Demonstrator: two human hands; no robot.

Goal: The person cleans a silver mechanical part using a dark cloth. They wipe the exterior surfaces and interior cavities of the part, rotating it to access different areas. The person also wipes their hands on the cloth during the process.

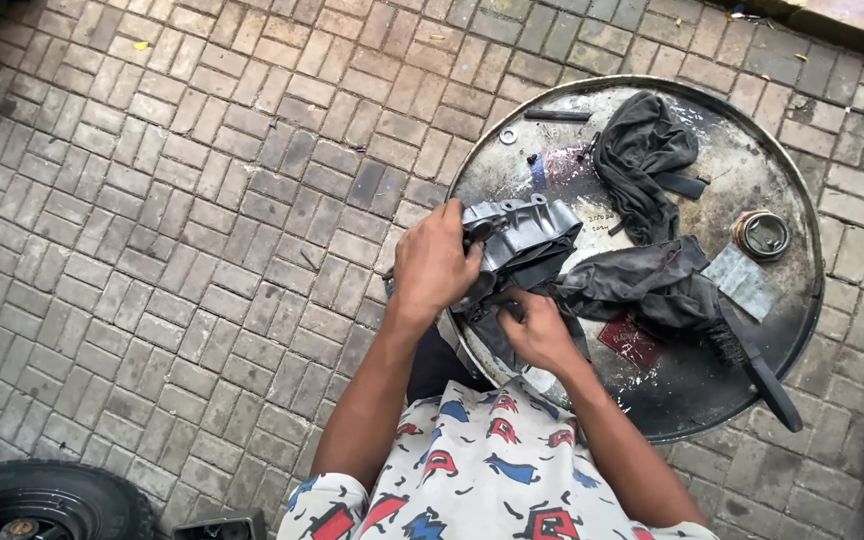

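The left hand (435,262) covers the near end of the grey metal casting (520,228), so its grip there is unseen; the right hand (539,330) buries its fingertips in dark cloth (512,275). At seven o'clock a tyre (42,500) is cut off by the edge

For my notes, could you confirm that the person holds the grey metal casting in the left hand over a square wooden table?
Not quite: the head view shows a round metal drum top, not a square wooden table. The left hand does hold the grey metal casting.
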